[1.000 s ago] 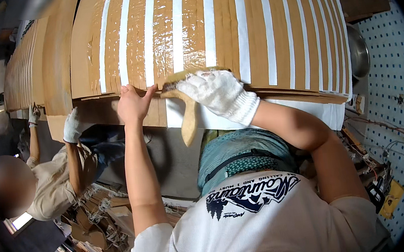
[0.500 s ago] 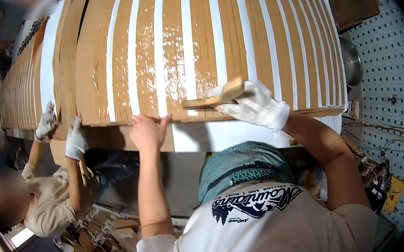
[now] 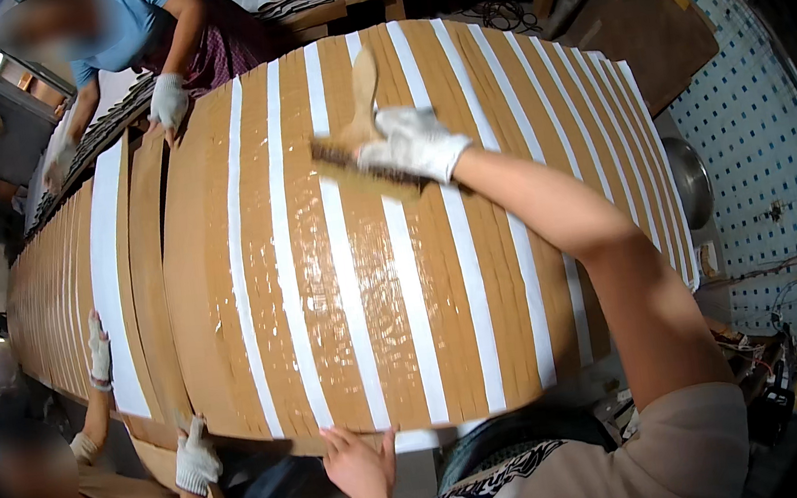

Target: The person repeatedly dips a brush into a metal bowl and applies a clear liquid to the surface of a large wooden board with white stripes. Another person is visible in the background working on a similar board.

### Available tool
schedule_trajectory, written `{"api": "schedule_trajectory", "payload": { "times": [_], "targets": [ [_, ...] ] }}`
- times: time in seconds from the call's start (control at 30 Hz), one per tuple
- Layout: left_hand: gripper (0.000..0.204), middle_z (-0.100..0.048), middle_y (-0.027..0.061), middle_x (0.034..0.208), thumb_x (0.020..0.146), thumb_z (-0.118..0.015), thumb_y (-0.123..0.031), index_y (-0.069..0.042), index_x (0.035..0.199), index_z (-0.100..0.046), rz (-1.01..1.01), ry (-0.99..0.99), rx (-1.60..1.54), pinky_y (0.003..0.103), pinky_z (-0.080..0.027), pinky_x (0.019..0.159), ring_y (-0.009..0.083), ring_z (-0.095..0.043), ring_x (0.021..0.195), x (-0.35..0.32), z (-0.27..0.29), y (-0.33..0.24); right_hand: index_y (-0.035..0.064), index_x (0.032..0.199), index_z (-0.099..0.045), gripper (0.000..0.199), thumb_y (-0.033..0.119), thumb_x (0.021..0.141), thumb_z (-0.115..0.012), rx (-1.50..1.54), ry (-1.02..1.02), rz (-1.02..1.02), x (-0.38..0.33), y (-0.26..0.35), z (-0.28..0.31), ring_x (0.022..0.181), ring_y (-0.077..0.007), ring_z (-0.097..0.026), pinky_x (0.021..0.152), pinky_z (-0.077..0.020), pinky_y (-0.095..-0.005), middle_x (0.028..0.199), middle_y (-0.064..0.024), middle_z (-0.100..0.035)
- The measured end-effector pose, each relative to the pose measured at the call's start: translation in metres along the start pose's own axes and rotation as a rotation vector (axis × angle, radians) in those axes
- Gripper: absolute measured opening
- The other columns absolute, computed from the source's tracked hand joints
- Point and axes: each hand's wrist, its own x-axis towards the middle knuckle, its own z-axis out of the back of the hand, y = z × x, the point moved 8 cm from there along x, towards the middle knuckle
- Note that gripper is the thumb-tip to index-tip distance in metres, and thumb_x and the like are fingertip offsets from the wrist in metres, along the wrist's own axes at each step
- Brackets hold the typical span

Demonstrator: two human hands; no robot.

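My gloved right hand [image 3: 413, 143] is closed around the wooden body of a wide brush [image 3: 351, 135], coming at it from the right, so that the brush lies at my fingertips and reaches out leftward past my knuckles. Its pale handle [image 3: 364, 79] is outside my grip, pointing away from me toward the far edge, while the bristles [image 3: 371, 173] face my side, dark near the wood and yellowish at the ends. They slant across the white strips [image 3: 414, 292] on the brown cardboard [image 3: 436, 274]; blur keeps me from telling how firmly they press. The brush is over the far half of that bulging striped surface, and a glossy patch shines on the cardboard between it and me. My bare left hand [image 3: 360, 465], well apart from the brush, has its fingers spread with their tips at the near edge and the thumb held off to the right; I cannot tell whether anything is pinched beneath. To my left, a co-worker's gloved hand [image 3: 197, 460] is at the same near edge, and another co-worker's gloved hand [image 3: 169, 103] is at the far edge.
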Motion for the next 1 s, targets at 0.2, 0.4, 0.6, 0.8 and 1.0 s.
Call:
{"api": "schedule_trajectory", "payload": {
  "times": [0.2, 0.4, 0.6, 0.8, 1.0],
  "targets": [
    [0.085, -0.054, 0.0326, 0.129, 0.08, -0.067, -0.056, 0.012, 0.128, -0.052, -0.052, -0.04, 0.054, 0.048, -0.044, 0.097, 0.0409, -0.058, 0.113, -0.004, -0.011, 0.0, 0.0024, 0.101, -0.063, 0.049, 0.046, 0.08, -0.073, 0.054, -0.262, -0.292, 0.107, -0.139, 0.069, 0.096, -0.0341, -0.066, 0.086, -0.051, -0.0408, 0.101, -0.0221, -0.067],
    [0.088, -0.057, 0.0327, 0.125, 0.082, -0.066, -0.06, 0.016, 0.124, -0.054, -0.121, -0.067, 0.137, 0.044, -0.044, 0.098, 0.0395, -0.058, 0.113, -0.005, -0.006, -0.005, -0.0007, 0.11, -0.068, 0.059, 0.043, 0.071, -0.075, 0.225, -0.564, -0.73, 0.071, -0.248, 0.093, 0.101, -0.0327, -0.067, 0.089, -0.051, -0.0393, 0.113, -0.0249, -0.067],
    [0.091, -0.053, 0.0351, 0.13, 0.082, -0.066, -0.061, 0.015, 0.13, -0.05, 0.007, -0.044, 0.018, 0.044, -0.043, 0.1, 0.0415, -0.056, 0.116, -0.013, 0.002, -0.001, -0.0041, 0.122, -0.062, 0.065, 0.037, 0.075, -0.078, 0.569, -0.876, -0.821, -0.048, -0.347, 0.066, 0.11, -0.0254, -0.063, 0.094, -0.0487, -0.0347, 0.12, -0.0162, -0.066],
    [0.096, -0.042, 0.0422, 0.136, 0.083, -0.066, -0.058, 0.021, 0.132, -0.041, -0.009, -0.086, -0.04, 0.046, -0.043, 0.099, 0.048, -0.053, 0.119, -0.009, -0.006, -0.003, 0.0011, 0.111, -0.066, 0.039, 0.029, 0.083, -0.07, 0.483, -0.842, -1.031, -0.17, -0.264, 0.13, 0.085, -0.0213, -0.067, 0.076, -0.0536, -0.0345, 0.098, -0.0117, -0.069],
    [0.095, -0.043, 0.0358, 0.14, 0.083, -0.065, -0.06, 0.016, 0.135, -0.041, 0.123, -0.014, -0.077, 0.045, -0.046, 0.099, 0.0452, -0.055, 0.118, -0.014, -0.003, 0.001, 0.0082, 0.101, -0.071, 0.045, 0.049, 0.081, -0.071, 0.617, -0.137, -0.347, -0.143, 0.002, 0.04, 0.081, -0.0255, -0.066, 0.073, -0.0534, -0.0361, 0.087, -0.0137, -0.07]
  ]
}}
